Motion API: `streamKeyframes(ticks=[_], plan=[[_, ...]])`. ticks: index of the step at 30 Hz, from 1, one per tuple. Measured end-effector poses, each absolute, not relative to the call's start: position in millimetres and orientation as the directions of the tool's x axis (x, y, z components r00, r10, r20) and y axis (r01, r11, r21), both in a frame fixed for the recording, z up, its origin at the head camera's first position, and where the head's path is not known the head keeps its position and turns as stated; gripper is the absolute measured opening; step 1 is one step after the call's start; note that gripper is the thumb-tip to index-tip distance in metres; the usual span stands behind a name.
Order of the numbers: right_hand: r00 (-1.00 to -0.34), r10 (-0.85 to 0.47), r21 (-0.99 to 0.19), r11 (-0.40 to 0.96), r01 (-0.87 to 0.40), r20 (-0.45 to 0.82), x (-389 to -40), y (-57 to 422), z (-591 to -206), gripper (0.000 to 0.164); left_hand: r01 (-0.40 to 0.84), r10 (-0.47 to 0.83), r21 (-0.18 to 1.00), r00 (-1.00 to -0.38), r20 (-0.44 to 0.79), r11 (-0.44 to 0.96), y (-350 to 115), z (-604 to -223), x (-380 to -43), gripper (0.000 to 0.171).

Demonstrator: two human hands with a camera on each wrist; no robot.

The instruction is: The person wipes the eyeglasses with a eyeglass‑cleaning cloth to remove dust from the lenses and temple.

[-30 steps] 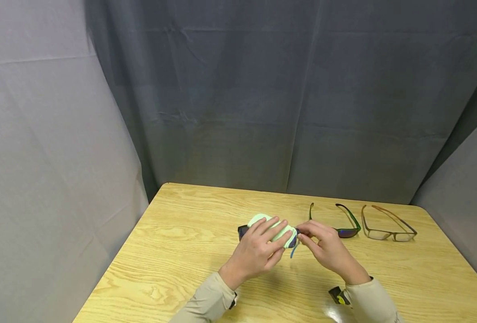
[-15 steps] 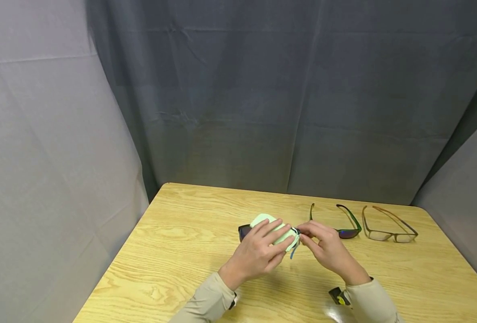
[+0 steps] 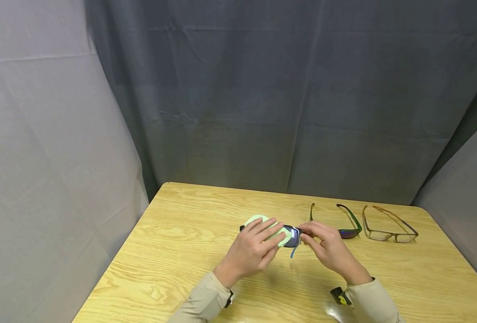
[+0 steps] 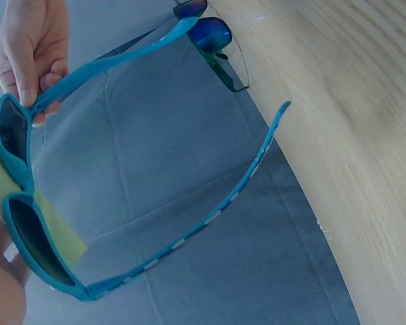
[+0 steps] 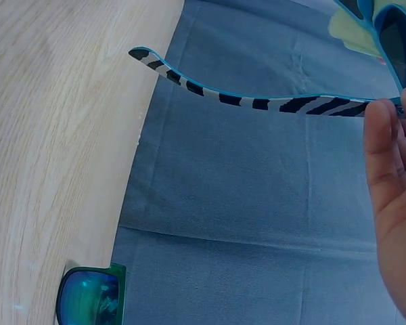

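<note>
A pair of sunglasses (image 3: 292, 237), dark in front and bright blue inside, is held up above the table with its temples unfolded. My right hand (image 3: 328, 249) pinches it at the hinge corner, between thumb and fingers. A black-and-white striped temple (image 5: 257, 103) stretches away from that grip in the right wrist view. Across the front of the lenses my left hand (image 3: 251, 249) holds a pale green cleaning cloth (image 3: 258, 220), its fingers spread over it. From behind, the left wrist view shows the cloth (image 4: 61, 233) beyond the blue frame (image 4: 37, 254); most of that hand is hidden there.
Sunglasses with green temples (image 3: 354, 220) lie just behind my right hand, partly covered by it. Clear-lensed eyeglasses (image 3: 396, 236) with brown temples lie farther right. The wooden table (image 3: 173, 237) ends at a grey curtain (image 3: 222, 112) behind. Grey cloth walls stand at both sides.
My left hand and the cloth have slid left along the sunglasses, uncovering the lens next to my right hand. The right hand keeps its pinch almost in place.
</note>
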State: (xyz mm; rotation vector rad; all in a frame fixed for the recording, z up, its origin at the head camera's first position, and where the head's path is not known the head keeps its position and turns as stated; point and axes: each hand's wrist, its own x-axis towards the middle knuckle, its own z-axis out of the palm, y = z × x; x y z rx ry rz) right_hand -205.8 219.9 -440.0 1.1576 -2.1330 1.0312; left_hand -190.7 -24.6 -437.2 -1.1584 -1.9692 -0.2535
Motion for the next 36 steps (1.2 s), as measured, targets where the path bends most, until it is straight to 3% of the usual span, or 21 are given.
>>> streamKeyframes(ticks=[9,12,18,22,28,36], plan=[[-0.541,-0.458,-0.381,0.399,-0.834,0.706,-205.6,223.1,-441.1,0.023,0.781,0.499,-0.01,-0.389,0.774,0.624,-37.9,-437.9,-195.2,0.03],[-0.531,-0.448,-0.363,0.41,-0.837,0.719,-205.7,223.8,-440.6,0.022,0.774,0.425,0.138,-0.477,0.769,0.618,-41.2,-438.2,-196.0,0.029],[-0.52,-0.437,-0.336,0.431,-0.837,0.734,-204.8,224.0,-437.0,0.035,0.664,0.274,0.525,-0.722,0.635,0.532,-47.5,-438.4,-196.1,0.032],[-0.52,-0.437,-0.332,0.438,-0.836,0.734,-204.4,224.3,-434.8,0.035,0.559,0.197,0.694,-0.822,0.534,0.454,-51.9,-438.4,-197.4,0.033],[-0.51,-0.425,-0.31,0.455,-0.835,0.748,-206.2,225.0,-436.7,0.034,0.445,0.193,0.817,-0.896,0.401,0.367,-57.5,-438.5,-198.2,0.037],[-0.509,-0.421,-0.296,0.474,-0.829,0.751,-206.7,225.7,-435.4,0.036,0.304,0.166,0.887,-0.951,0.261,0.347,-61.2,-442.6,-200.8,0.041]])
